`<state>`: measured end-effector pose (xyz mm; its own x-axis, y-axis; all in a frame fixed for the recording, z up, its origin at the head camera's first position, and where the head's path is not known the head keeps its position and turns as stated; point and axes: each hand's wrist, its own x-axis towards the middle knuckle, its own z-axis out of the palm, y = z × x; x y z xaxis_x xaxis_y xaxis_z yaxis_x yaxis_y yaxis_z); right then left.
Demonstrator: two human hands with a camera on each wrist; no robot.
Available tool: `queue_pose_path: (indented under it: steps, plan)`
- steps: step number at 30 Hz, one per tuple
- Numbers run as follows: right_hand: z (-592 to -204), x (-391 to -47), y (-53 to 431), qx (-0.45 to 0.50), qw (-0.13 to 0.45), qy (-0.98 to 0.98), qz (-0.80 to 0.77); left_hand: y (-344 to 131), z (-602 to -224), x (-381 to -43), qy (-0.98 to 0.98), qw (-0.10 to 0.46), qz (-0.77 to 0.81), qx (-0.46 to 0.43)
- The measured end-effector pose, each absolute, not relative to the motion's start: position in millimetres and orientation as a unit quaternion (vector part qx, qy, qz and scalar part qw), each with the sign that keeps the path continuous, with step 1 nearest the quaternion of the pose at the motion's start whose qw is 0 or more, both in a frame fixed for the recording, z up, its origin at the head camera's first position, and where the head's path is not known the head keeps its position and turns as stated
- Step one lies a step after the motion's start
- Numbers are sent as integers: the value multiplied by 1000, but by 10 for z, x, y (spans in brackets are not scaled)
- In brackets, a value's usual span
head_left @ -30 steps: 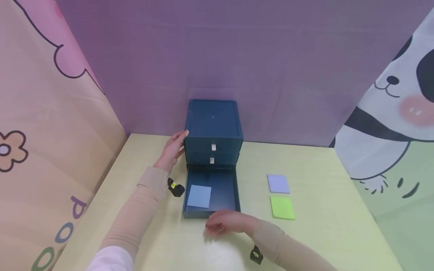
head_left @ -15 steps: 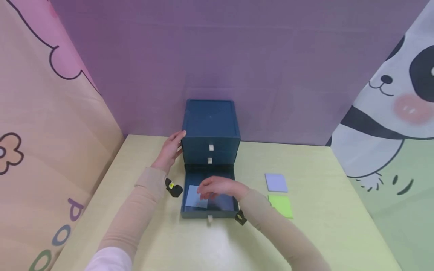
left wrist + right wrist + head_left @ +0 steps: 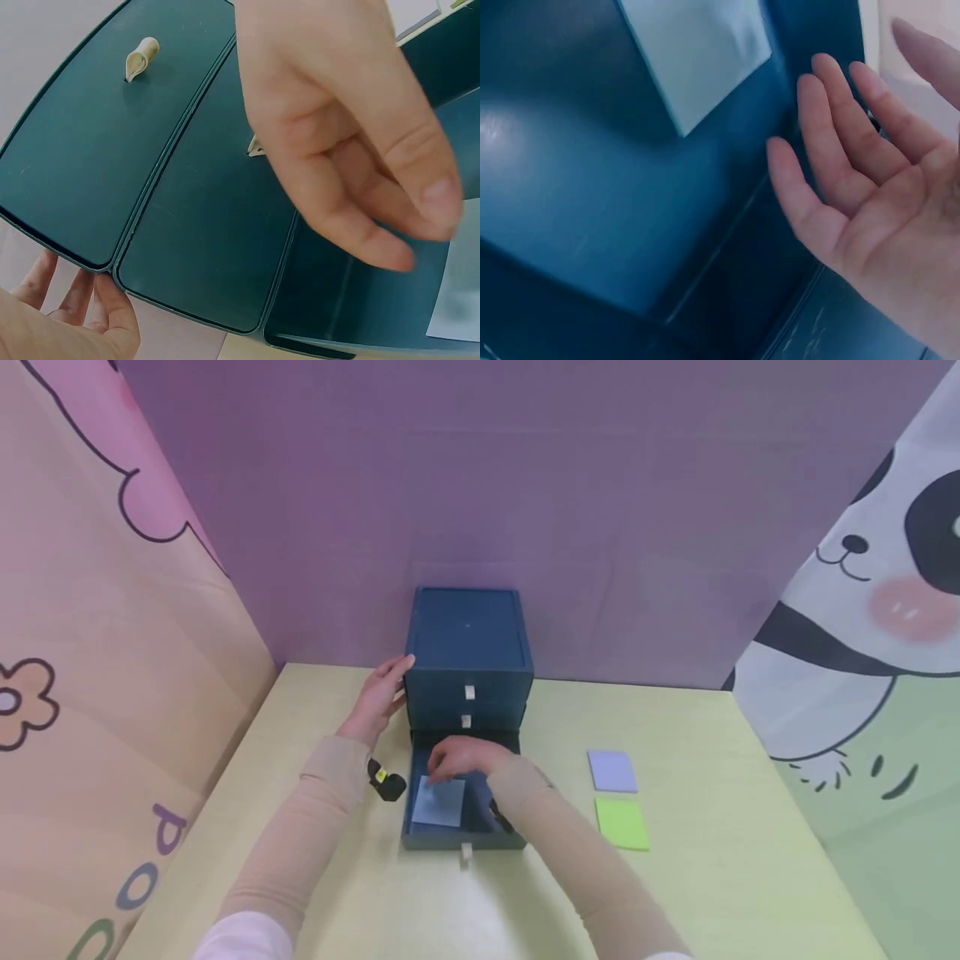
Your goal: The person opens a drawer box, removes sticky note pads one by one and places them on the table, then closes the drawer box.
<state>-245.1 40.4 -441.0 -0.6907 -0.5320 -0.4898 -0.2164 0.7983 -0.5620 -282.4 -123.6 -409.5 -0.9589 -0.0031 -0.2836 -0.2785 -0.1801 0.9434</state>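
Observation:
A dark blue desktop drawer cabinet point(image 3: 468, 628) stands at the back of the table, its bottom drawer point(image 3: 435, 842) pulled out. Inside that drawer, a light blue sticky note pad point(image 3: 438, 803) lies towards the left. My left hand point(image 3: 377, 695) rests its fingers against the cabinet's left side; the left wrist view shows the fingertips point(image 3: 112, 307) along its edge. Over the drawer, just behind the blue pad, hovers my right hand point(image 3: 461, 755) with loosely bent fingers. The right wrist view shows its palm point(image 3: 892, 210) holding nothing, apart from the pad.
Right of the drawer, a lavender sticky note pad point(image 3: 612, 772) and a green one point(image 3: 622, 823) lie on the table point(image 3: 712, 827). Two upper drawers with small pale pull tabs point(image 3: 469, 692) are closed. A purple cloth wall point(image 3: 480, 485) hangs behind the cabinet.
My right hand has moved from the drawer's front edge up and back, over the inside of the drawer. My left hand stays at the cabinet's side.

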Motion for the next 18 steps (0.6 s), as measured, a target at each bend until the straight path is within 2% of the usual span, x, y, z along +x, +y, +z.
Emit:
queue_pose_path:
  steps: [4, 12, 18]
  plan:
    - [-4449, -2511, 446, -190, 292, 917, -193, -1208, -4098, -2836, 627, 90, 766, -107]
    - [-4648, -2463, 446, -185, 253, 939, -145, -1208, -4102, -2805, 631, 93, 761, -115]
    - [-4749, -2387, 360, -175, 252, 949, -76, -1230, -4097, -2804, 625, 91, 766, -116]
